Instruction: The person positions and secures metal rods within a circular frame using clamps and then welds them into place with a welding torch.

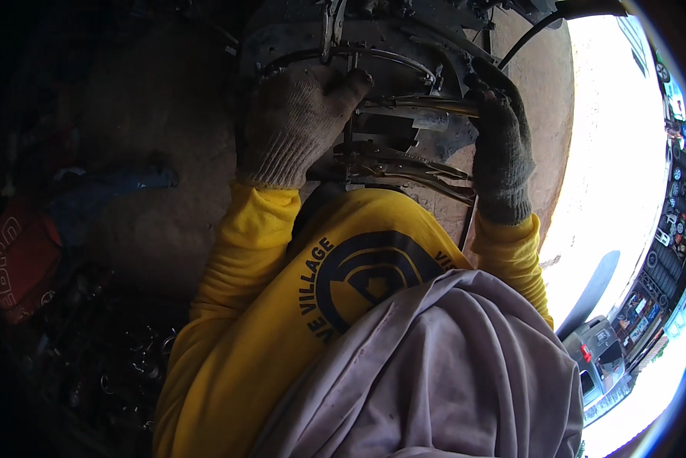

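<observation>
Left hand grip: the left hand (293,126), in a light knitted work glove, lies flat on the metal workpiece (389,69) with fingers spread and thumb stretched to the right; it presses on the surface and is not closed around anything.
Right hand grip: the right hand (502,149), in a dark, soiled glove, is curled shut around the handle end of the upper locking pliers (419,107); the fingertips are hidden behind the handle, so how tight the grip is cannot be told.
Upper locking pliers: lying roughly level, handles toward the right hand, nose toward the left thumb, which is just beside it.
Lower locking pliers (408,164): clamped on the workpiece just below the first pair, handles angled down to the right, close to the right wrist; neither hand holds them.
Metal workpiece: dark grey steel assembly with a curved rim or ring, at top centre, directly under both hands.
Cable (522,42): black, running from the top right edge down toward the workpiece; its end is hidden.
Sleeves: yellow long-sleeved shirt (244,305) with a dark round print on the chest.
Cloth (434,366): greyish-mauve fabric draped over the lower body, filling the lower centre.
Ground (545,99): bare brown earth to the right of the workpiece.
Left surroundings: deep shadow; a red item (19,256) and a blue one (114,187) show faintly, kind not discernible.
Right rim: overexposed daylight; parked vehicles (599,359) far off.
</observation>
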Demonstrator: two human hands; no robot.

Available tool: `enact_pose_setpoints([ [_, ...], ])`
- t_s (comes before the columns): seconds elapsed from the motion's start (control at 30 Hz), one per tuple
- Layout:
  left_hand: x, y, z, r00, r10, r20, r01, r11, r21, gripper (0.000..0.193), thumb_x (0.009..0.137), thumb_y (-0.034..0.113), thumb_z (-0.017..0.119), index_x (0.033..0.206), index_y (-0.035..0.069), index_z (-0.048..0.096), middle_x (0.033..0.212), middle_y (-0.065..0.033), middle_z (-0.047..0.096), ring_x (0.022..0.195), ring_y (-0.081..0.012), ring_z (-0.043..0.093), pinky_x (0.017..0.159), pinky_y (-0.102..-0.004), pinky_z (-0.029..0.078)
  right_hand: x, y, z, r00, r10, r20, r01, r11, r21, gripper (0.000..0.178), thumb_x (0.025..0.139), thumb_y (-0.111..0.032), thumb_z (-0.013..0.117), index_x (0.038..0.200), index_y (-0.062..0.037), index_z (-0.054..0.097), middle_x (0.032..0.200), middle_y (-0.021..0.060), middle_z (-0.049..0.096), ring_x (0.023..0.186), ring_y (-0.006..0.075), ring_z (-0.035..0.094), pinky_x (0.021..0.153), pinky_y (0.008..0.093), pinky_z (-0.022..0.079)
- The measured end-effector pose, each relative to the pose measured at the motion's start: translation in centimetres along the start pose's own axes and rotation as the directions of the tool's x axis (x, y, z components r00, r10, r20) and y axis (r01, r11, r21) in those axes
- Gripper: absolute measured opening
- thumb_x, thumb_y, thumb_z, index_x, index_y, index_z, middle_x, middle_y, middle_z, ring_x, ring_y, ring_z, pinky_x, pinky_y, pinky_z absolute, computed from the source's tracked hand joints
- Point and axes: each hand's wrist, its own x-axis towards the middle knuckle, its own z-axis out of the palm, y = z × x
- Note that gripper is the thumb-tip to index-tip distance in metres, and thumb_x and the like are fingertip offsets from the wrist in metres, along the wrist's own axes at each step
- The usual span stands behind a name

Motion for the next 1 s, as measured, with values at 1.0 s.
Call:
enact_pose_setpoints([
  [1.0,0.2,-1.5,1.3,0.978,0.054,-0.202,-0.120,0.935,-0.333,0.039,0.094,0.047,0.069,0.087,0.009,0.077,0.061,-0.0053,0.066,0.055,-0.0180,0.065,0.052,-0.0325,0.049,0.8,-1.1,-0.5,0.991,0.135,-0.023,-0.137,0.982,-0.133,0.047,0.103,-0.026,0.053,0.142,0.0010,0.051,0.134,0.0169,0.060,0.113,0.0241,0.065,0.101,0.0353,0.050],
])
